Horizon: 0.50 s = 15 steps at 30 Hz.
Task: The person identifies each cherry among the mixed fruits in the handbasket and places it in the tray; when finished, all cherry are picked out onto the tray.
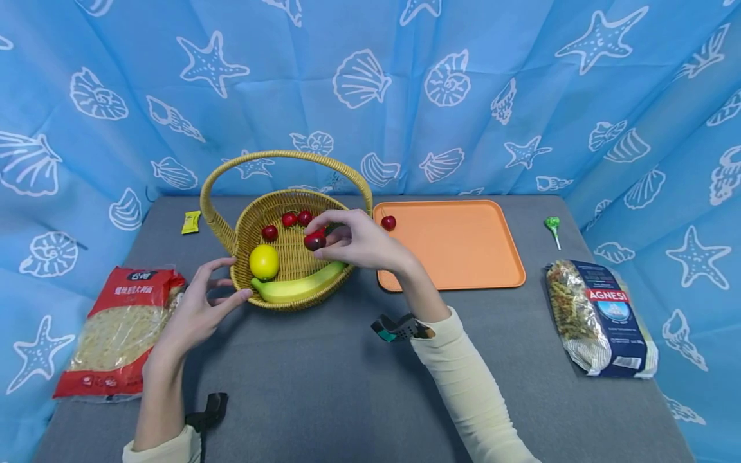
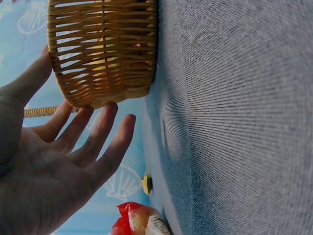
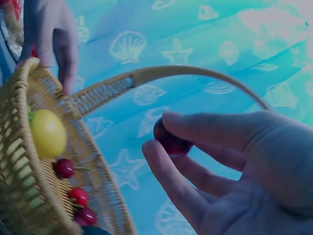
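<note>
A wicker basket holds a yellow round fruit, a banana and several cherries in the head view. Above its right part my right hand pinches a dark red cherry between thumb and fingers. My left hand touches the basket's left side, its fingers spread and lightly bent; the left wrist view shows those fingertips against the wicker wall. Another cherry lies at the upper left of an orange tray.
A red noodle bag and a small yellow packet lie on the left of the grey table. On the right are a green lollipop and a pasta bag. The basket's tall handle arches above it.
</note>
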### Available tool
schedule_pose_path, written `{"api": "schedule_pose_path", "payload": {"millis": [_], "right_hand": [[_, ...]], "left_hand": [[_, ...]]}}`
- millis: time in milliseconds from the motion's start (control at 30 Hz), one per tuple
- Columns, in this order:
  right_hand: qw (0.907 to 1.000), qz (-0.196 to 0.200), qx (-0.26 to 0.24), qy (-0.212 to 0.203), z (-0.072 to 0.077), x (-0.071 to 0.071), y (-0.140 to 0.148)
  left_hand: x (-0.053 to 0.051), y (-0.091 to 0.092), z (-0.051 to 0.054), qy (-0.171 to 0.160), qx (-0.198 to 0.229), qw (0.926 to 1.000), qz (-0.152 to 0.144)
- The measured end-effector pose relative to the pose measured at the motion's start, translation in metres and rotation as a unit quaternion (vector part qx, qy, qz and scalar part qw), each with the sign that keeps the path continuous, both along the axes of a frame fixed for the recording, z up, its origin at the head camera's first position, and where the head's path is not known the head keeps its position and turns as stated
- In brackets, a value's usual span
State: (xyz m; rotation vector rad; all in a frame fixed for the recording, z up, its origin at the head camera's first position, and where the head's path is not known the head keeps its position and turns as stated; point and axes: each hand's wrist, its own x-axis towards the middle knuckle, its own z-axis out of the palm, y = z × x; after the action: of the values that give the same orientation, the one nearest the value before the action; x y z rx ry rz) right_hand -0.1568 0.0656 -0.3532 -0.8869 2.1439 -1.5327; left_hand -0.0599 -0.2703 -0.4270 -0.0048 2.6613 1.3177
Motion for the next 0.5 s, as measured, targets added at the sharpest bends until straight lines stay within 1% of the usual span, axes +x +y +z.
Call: {"api": "schedule_pose_path", "payload": {"millis": [167,267,333,400,500], "right_hand": [[0.9990,0.020,-0.039,-0.004,0.011,0.012,0.035],[0.9986,0.009,-0.052,0.004,0.013,0.014,0.059],[0.9981,-0.013,-0.059,0.010,0.012,0.013,0.074],[0.9968,-0.048,-0.061,0.019,0.007,0.009,0.089],[0.9920,-0.107,-0.061,0.027,-0.006,-0.001,0.106]], "left_hand": [[0.000,-0.001,-0.001,-0.002,0.000,1.0000,-0.002],[0.000,-0.001,-0.001,-0.003,0.002,1.0000,-0.002],[0.000,-0.001,-0.001,-0.004,0.002,1.0000,-0.001],[-0.001,-0.001,-0.001,-0.006,0.000,1.0000,0.000],[-0.002,-0.001,-0.002,-0.009,0.000,1.0000,0.000]]}}
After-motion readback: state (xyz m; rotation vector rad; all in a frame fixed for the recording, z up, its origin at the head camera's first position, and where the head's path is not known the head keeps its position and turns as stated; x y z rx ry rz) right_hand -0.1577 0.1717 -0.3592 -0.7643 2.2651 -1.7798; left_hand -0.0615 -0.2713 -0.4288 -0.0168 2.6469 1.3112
